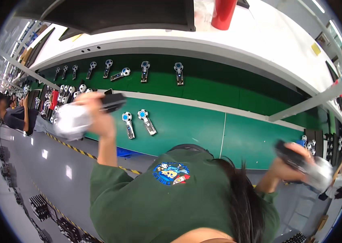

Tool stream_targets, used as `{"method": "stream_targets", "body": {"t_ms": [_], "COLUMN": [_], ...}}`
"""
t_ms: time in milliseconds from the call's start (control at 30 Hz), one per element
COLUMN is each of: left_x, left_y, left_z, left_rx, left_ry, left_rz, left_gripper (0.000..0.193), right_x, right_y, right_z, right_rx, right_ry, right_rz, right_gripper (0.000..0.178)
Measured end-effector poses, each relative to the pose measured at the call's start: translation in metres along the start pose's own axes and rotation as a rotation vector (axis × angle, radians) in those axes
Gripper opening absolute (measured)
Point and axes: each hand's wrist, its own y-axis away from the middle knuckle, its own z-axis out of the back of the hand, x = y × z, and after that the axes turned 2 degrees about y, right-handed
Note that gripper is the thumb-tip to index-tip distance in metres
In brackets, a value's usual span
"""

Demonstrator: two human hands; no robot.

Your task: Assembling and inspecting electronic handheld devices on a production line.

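Observation:
Raised at the left, my left hand (pixel 98 115) is closed around a handheld device with a black handle (pixel 114 102) and a white, motion-smeared round head (pixel 72 121). Out at the right, my right hand (pixel 290 168) grips a similar black-handled device (pixel 288 154), its round pale head (pixel 320 175) blurred too. Between the hands, two devices with round blue-centred heads lie on the green work surface: a left one (pixel 128 125) and a right one (pixel 147 122). Their handles show bare inner parts.
Several more such devices line the dark green strip, among them one at its right (pixel 179 73). A white shelf (pixel 252 40) carries a red cylinder (pixel 223 14). Ball-headed devices crowd the left end (pixel 67 93). Another person (pixel 17 115) sits at far left. A metal post (pixel 316 97) slants at right.

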Motion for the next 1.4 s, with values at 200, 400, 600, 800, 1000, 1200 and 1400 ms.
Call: {"method": "stream_targets", "body": {"t_ms": [200,400,600,800,1000,1200,1400], "left_x": [0.248,0.444,0.439,0.084,-0.014,0.006,0.013], "left_y": [0.135,0.182,0.134,-0.006,-0.05,-0.088,-0.115], "left_z": [-0.045,-0.088,-0.141,-0.199,-0.291,-0.351,-0.358], "left_rx": [0.951,0.811,1.24,1.685,0.899,1.292,0.825], "left_ry": [-0.708,-0.646,-0.756,0.033,-1.019,-1.877,-1.403], "left_rz": [0.655,0.819,0.534,0.206,-1.002,-0.812,-0.548], "left_gripper": [0.032,0.04,0.042,0.024,0.024,0.016,0.018], "right_x": [-0.186,-0.389,-0.386,-0.115,-0.103,-0.09,-0.093], "right_y": [0.16,0.25,0.189,-0.126,-0.242,-0.276,-0.289], "right_z": [-0.148,-0.228,-0.255,-0.222,-0.304,-0.326,-0.325], "right_rx": [1.026,0.826,1.302,1.382,0.586,0.895,0.78], "right_ry": [0.275,0.192,0.167,-0.703,0.51,0.591,-0.034], "right_rz": [-0.732,-0.936,-0.389,0.029,0.82,0.664,-0.02], "right_gripper": [0.035,0.045,0.053,0.022,0.025,0.008,0.012]}}
